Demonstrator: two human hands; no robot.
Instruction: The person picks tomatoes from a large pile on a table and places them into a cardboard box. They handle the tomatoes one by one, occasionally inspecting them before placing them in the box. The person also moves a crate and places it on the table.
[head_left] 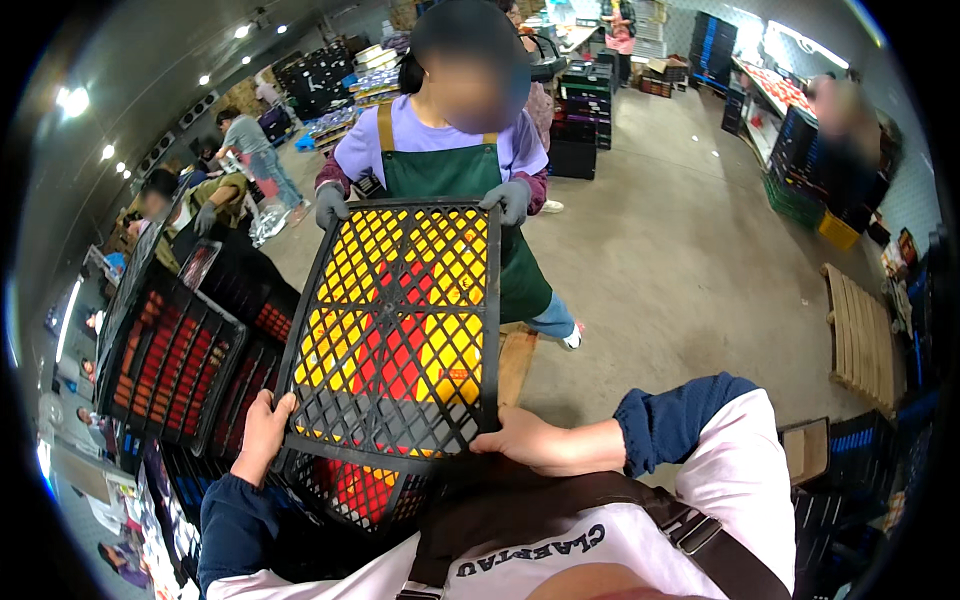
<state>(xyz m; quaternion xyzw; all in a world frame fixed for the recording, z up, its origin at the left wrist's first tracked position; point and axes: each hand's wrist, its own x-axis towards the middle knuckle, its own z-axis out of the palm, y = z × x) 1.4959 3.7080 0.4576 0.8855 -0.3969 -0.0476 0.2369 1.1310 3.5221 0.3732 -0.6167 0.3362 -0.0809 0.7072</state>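
A black plastic lattice crate (392,408) is in front of me, with yellow and red packaging (392,350) showing through its mesh. At its near left corner, my left hand (262,435) is closed on the frame. My right hand (522,440) grips the near right corner, thumb along the edge. Across from me a co-worker in a green apron (440,170) holds the far corners with grey-gloved hands, the co-worker's glove (508,200) at the right one. Below the near edge shows another lattice section (350,492) with red and yellow behind it; whether it is a separate crate I cannot tell.
Stacked black crates with red contents (170,365) stand close on my left. A wooden pallet (862,335) leans at the right, near more dark crates (850,445). Concrete floor (680,250) stretches beyond, toward stacked crates (585,110) at the back. Other people work farther off.
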